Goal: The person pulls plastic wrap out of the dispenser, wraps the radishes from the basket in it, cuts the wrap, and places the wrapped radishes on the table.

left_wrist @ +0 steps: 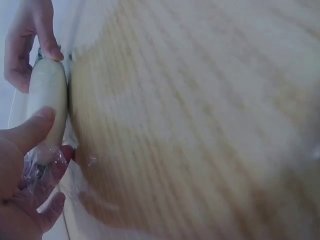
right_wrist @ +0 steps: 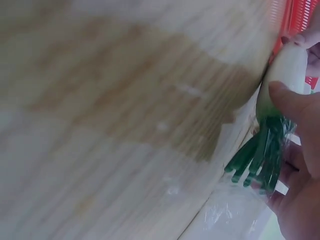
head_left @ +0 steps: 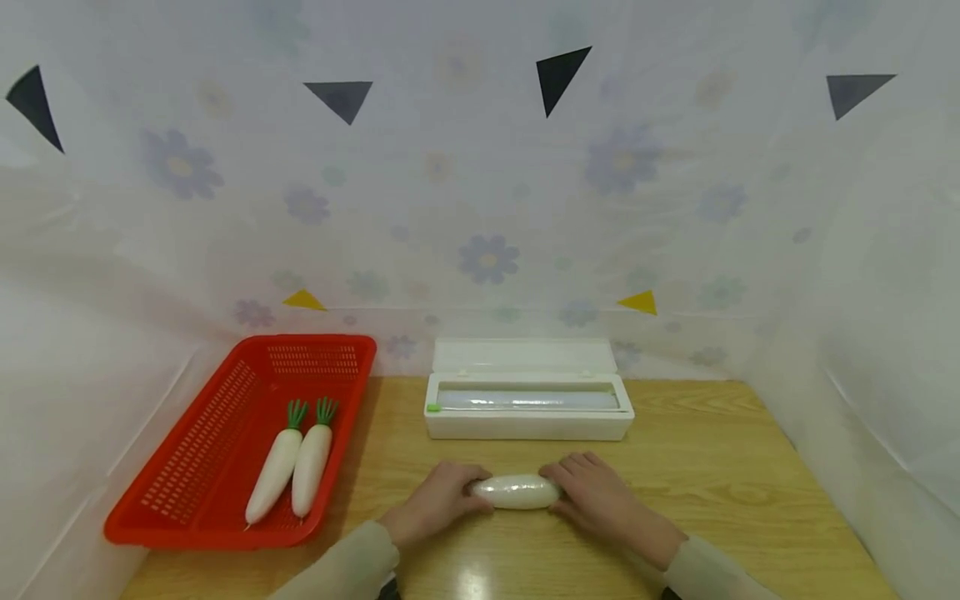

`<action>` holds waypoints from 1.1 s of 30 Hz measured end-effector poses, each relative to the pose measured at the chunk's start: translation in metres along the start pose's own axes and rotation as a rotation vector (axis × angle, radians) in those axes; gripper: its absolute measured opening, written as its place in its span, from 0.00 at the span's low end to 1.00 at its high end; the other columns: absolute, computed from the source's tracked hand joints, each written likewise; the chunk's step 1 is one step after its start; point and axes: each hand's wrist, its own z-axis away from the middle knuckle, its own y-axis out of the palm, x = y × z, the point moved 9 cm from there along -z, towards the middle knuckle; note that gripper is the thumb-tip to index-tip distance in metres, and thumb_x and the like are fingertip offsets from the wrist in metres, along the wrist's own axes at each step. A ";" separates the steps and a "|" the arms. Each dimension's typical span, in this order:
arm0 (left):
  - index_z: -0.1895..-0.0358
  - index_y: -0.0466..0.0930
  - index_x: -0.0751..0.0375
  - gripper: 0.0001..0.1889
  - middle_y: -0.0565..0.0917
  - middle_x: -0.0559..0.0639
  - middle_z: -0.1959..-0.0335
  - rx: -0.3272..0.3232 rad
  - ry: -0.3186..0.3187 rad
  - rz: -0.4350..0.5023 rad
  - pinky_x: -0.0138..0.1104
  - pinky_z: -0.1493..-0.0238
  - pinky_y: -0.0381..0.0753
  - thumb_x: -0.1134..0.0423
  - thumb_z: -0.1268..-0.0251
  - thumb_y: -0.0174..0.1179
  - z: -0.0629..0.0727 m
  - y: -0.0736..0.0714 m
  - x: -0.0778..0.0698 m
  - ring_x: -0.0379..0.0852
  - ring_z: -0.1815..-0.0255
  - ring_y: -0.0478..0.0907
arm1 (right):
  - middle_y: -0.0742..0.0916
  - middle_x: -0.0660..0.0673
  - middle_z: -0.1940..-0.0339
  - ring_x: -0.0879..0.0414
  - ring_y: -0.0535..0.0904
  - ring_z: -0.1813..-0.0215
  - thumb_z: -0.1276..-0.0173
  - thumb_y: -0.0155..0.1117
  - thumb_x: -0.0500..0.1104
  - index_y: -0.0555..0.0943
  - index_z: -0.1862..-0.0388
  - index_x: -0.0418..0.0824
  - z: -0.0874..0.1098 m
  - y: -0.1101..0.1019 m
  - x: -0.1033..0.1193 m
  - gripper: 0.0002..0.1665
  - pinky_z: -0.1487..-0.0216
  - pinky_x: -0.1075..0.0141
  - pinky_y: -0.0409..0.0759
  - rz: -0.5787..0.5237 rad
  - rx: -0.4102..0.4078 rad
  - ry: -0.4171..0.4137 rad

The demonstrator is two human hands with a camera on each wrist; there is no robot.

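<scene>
A white radish [head_left: 517, 492] wrapped in shiny clear film lies crosswise between both hands, close over the wooden table. My left hand [head_left: 444, 498] grips its left end, thumb on the near side; in the left wrist view loose film [left_wrist: 46, 159] bunches among those fingers. At the other end my right hand [head_left: 596, 493] holds the leafy end between thumb and fingers. Green leaves [right_wrist: 260, 155] stick out there in the right wrist view, with clear film [right_wrist: 227, 210] spreading past their tips.
Behind the hands stands a white film box [head_left: 528, 427], lid [head_left: 525, 356] raised, with a roll of film [head_left: 528, 401] inside. On the left, a red basket [head_left: 221, 475] holds two white radishes [head_left: 273, 475] with green tops. Pale patterned sheeting [head_left: 487, 208] encloses the table [head_left: 697, 467].
</scene>
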 end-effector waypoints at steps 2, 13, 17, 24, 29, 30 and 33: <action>0.49 0.89 0.58 0.17 0.90 0.44 0.56 0.023 -0.021 0.043 0.29 0.55 0.80 0.55 0.39 0.75 0.003 0.003 0.000 0.30 0.60 0.79 | 0.86 0.51 0.54 0.57 0.78 0.53 0.32 0.72 0.54 0.80 0.41 0.43 0.004 -0.002 0.002 0.26 0.50 0.57 0.76 -0.024 -0.022 -0.031; 0.48 0.85 0.56 0.20 0.91 0.47 0.56 0.008 -0.050 0.124 0.31 0.53 0.81 0.54 0.41 0.76 0.009 0.005 0.000 0.32 0.58 0.83 | 0.84 0.49 0.45 0.53 0.80 0.44 0.29 0.69 0.61 0.81 0.41 0.44 0.007 -0.006 0.006 0.28 0.42 0.53 0.78 -0.073 -0.016 -0.009; 0.50 0.82 0.51 0.20 0.90 0.45 0.55 -0.012 -0.092 0.146 0.34 0.52 0.80 0.48 0.40 0.75 0.011 0.004 0.006 0.35 0.56 0.83 | 0.85 0.53 0.52 0.57 0.79 0.49 0.26 0.66 0.59 0.81 0.42 0.43 0.003 -0.005 0.007 0.26 0.44 0.54 0.77 -0.085 0.004 0.011; 0.50 0.87 0.55 0.17 0.89 0.47 0.56 -0.102 -0.173 0.213 0.36 0.55 0.83 0.49 0.33 0.71 0.024 -0.009 0.023 0.40 0.59 0.84 | 0.85 0.51 0.53 0.55 0.78 0.49 0.22 0.62 0.58 0.80 0.39 0.41 0.002 -0.002 0.007 0.25 0.43 0.53 0.77 -0.083 0.050 0.006; 0.54 0.87 0.61 0.11 0.86 0.45 0.71 -0.127 -0.213 0.332 0.30 0.70 0.80 0.57 0.31 0.70 0.031 -0.017 0.029 0.38 0.72 0.80 | 0.85 0.51 0.54 0.55 0.77 0.50 0.23 0.64 0.57 0.80 0.40 0.41 0.002 -0.004 0.007 0.25 0.45 0.54 0.76 -0.048 0.035 -0.009; 0.53 0.87 0.61 0.13 0.85 0.44 0.72 -0.128 -0.213 0.325 0.30 0.71 0.79 0.56 0.31 0.71 0.032 -0.018 0.029 0.37 0.73 0.79 | 0.85 0.51 0.54 0.55 0.77 0.50 0.24 0.64 0.56 0.80 0.40 0.41 0.002 -0.005 0.007 0.24 0.46 0.54 0.76 -0.045 0.033 -0.010; 0.47 0.85 0.63 0.18 0.85 0.46 0.68 -0.121 -0.209 0.317 0.30 0.68 0.78 0.55 0.34 0.73 0.033 -0.017 0.027 0.36 0.71 0.78 | 0.85 0.51 0.55 0.55 0.77 0.50 0.24 0.65 0.55 0.80 0.40 0.40 0.002 -0.006 0.007 0.24 0.46 0.54 0.76 -0.048 0.029 -0.015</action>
